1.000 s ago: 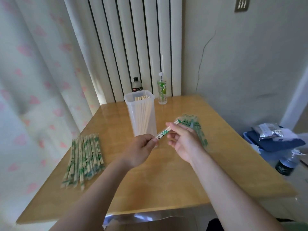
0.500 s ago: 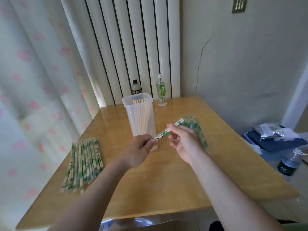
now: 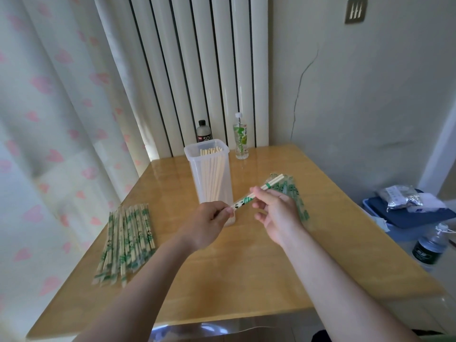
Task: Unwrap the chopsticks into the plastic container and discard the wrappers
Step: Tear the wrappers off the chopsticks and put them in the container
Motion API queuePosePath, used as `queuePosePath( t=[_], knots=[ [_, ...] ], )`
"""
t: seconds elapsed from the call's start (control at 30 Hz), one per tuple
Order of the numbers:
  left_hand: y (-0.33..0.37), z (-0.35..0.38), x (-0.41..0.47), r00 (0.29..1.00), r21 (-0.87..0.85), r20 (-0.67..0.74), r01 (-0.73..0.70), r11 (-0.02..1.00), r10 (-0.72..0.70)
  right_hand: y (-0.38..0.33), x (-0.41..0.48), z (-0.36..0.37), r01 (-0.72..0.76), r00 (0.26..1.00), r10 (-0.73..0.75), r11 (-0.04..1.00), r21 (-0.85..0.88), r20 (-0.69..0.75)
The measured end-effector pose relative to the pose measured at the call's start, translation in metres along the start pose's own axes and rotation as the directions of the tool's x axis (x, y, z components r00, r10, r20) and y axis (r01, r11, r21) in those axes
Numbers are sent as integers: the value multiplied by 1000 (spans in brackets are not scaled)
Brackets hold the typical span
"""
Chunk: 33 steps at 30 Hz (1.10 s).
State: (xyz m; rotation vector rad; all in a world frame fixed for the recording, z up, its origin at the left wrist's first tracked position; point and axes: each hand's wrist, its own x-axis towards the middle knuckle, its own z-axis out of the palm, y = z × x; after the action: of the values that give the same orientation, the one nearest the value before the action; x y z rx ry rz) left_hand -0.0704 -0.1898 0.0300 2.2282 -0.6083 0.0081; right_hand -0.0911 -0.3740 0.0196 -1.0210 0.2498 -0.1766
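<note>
Both hands hold one wrapped pair of chopsticks (image 3: 243, 200) above the table's middle. My left hand (image 3: 209, 219) pinches the wrapper's near end. My right hand (image 3: 274, 209) grips farther up, and bare chopstick tips stick out of the wrapper past its fingers. Just behind stands a tall clear plastic container (image 3: 209, 174) with several bare chopsticks upright in it. A pile of wrapped chopsticks (image 3: 127, 239) lies at the left of the table. A heap of empty green-printed wrappers (image 3: 293, 193) lies behind my right hand.
The wooden table (image 3: 246, 267) stands against a white radiator and a wall. A dark bottle (image 3: 204, 132) and a clear green-labelled bottle (image 3: 241, 138) stand at its back edge. Right of the table are a blue bin (image 3: 407, 218) with bags and another bottle (image 3: 430, 248).
The bare chopstick tips now stick out farther from the wrapper beyond my right hand. Both hands stay in about the same place.
</note>
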Motion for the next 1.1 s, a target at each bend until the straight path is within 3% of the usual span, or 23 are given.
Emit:
queuePosePath(
  t=[0.3,0.43,0.8,1.1],
  knots=[
    [-3,1,5,999,33,-39,-15,999,16,13,-7,9,-50,996,52,998,-28,70],
    [-3,-4,-1,1000,67,-18,-21,998,23,4,0,0,-34,999,34,999,3,0],
    [-6,-1,2,1000,93,-17,2,996,0,10,-5,0,-61,998,60,997,47,10],
    [-16,-36,0,997,158,-36,68,985,-63,-12,16,-39,6,983,43,962,272,-176]
  ],
)
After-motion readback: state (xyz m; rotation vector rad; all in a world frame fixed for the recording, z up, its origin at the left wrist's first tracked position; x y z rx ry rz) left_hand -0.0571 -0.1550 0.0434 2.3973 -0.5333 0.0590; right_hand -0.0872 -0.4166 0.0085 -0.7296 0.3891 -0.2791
